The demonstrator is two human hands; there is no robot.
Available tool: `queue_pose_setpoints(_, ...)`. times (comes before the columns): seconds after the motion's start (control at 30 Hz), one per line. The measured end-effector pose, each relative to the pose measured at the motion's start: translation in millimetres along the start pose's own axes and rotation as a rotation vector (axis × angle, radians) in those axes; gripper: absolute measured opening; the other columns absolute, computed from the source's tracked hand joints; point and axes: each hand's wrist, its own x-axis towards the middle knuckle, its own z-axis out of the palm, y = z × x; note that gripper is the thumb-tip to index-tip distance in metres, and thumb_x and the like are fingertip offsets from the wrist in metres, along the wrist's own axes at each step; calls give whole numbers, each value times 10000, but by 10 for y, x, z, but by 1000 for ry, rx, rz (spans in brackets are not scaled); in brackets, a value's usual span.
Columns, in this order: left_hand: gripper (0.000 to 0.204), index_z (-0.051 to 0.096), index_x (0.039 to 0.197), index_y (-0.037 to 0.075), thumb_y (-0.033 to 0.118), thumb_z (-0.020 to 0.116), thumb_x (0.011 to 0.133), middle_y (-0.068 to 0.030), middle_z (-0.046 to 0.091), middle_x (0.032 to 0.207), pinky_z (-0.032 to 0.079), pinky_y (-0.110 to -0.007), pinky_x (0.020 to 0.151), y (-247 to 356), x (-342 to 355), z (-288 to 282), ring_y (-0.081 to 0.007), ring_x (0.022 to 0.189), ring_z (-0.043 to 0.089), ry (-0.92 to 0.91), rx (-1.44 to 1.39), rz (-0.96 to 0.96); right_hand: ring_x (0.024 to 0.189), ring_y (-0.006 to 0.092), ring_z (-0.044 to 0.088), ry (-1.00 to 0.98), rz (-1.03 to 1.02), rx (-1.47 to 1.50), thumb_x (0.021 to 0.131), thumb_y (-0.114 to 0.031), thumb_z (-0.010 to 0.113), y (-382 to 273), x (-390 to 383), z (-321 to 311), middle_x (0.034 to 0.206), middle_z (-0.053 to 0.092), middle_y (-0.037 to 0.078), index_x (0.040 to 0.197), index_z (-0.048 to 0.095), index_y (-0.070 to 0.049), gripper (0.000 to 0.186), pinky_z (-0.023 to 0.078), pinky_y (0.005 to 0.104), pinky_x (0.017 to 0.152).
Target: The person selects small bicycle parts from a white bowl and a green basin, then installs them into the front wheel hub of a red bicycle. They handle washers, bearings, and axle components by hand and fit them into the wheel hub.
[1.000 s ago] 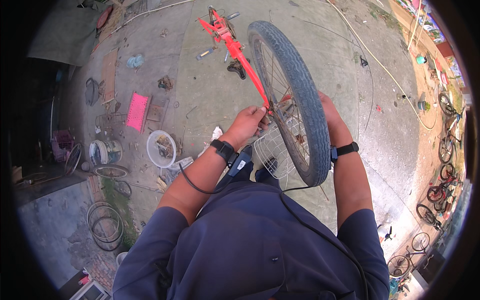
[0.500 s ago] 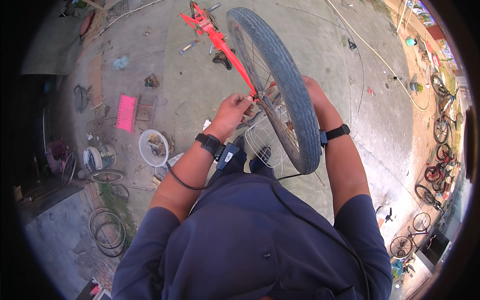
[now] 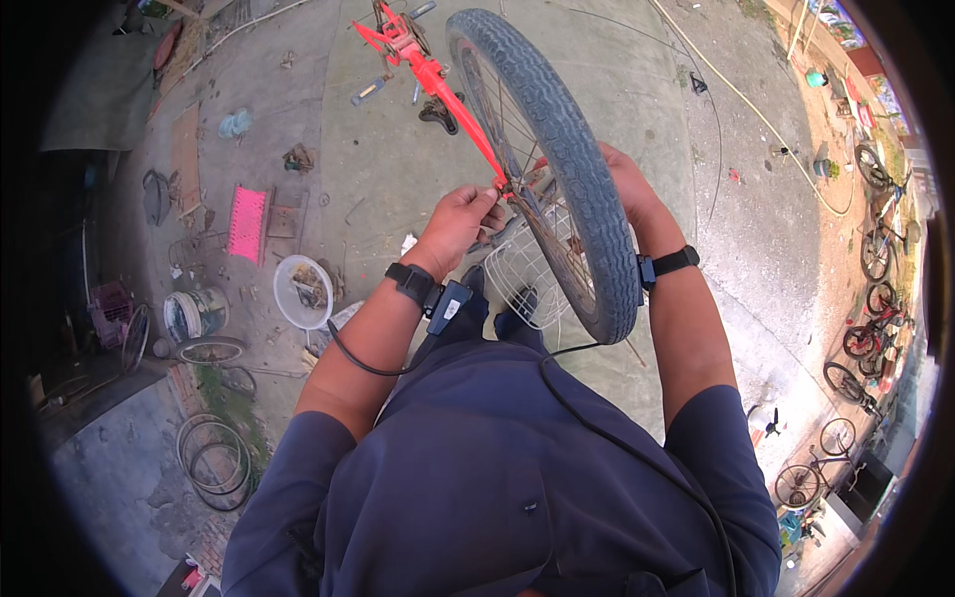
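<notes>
A red bicycle frame point(image 3: 430, 77) stands upside down before me, its saddle point(image 3: 439, 114) low near the floor. Its wheel, with a black tyre point(image 3: 562, 149), rises toward me. My left hand point(image 3: 460, 227) is at the hub, on the left side of the wheel. Thumb and fingers pinch together at the red fork end; the small part between them is too small to name. My right hand point(image 3: 627, 184) reaches round the right side of the tyre toward the hub. Its fingers are mostly hidden behind the tyre. A white wire basket point(image 3: 519, 303) hangs beneath the hub.
On the concrete to the left are a white basin point(image 3: 303, 293), a pink woven seat point(image 3: 248, 223), a bucket point(image 3: 196, 314) and loose tyres point(image 3: 215, 463). A screwdriver point(image 3: 370, 91) lies by the frame. Several bicycles point(image 3: 867, 340) line the right side. A hose point(image 3: 741, 90) crosses the floor.
The bicycle and my left hand have shifted very slightly left. My right hand has come a little further into sight beside the tyre; both hands stay near the hub.
</notes>
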Motion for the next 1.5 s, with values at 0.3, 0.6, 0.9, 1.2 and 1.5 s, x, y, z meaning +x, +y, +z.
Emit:
queue_pose_setpoints(0.3, 243, 612, 1072, 62, 291, 545, 1030, -27, 664, 938, 461, -266, 663, -17, 40, -42, -125, 805, 653, -23, -25, -17, 696, 121, 634, 14, 22, 55, 962, -376, 641, -28, 3, -19, 902, 655, 60, 1073, 647, -23, 370, 470, 258, 595)
queue_pose_setpoints(0.6, 246, 597, 1076, 54, 287, 529, 1034, -35, 659, 924, 460, -261, 673, -58, 47, -70, -128, 811, 644, 1, -13, -19, 720, 127, 647, 28, 38, 22, 963, -369, 634, -122, -75, 34, 937, 661, 38, 1098, 641, -30, 364, 473, 272, 616)
queue_pose_setpoints(0.9, 190, 610, 1078, 62, 210, 511, 1012, -37, 686, 932, 456, -257, 618, -56, 35, -23, -121, 795, 628, 51, -55, 3, 675, 126, 638, 27, 26, -27, 952, -388, 650, -145, -65, 52, 864, 652, 36, 1009, 658, -33, 360, 464, 275, 592)
queue_pose_setpoints(1.2, 184, 619, 1089, 69, 188, 509, 1000, -39, 700, 953, 454, -253, 598, -115, 65, -48, -119, 789, 630, 40, -44, 81, 723, 122, 658, 25, 129, -118, 966, -324, 640, -194, -59, 54, 929, 673, 33, 1076, 658, -41, 304, 474, 284, 624)
queue_pose_setpoints(1.5, 226, 608, 1083, 56, 247, 496, 1036, -46, 689, 963, 456, -258, 655, -73, 31, -5, -133, 796, 640, 28, -30, 87, 663, 137, 658, 15, 63, -103, 943, -329, 650, -83, -13, 63, 862, 684, 47, 1077, 664, -33, 325, 502, 289, 604)
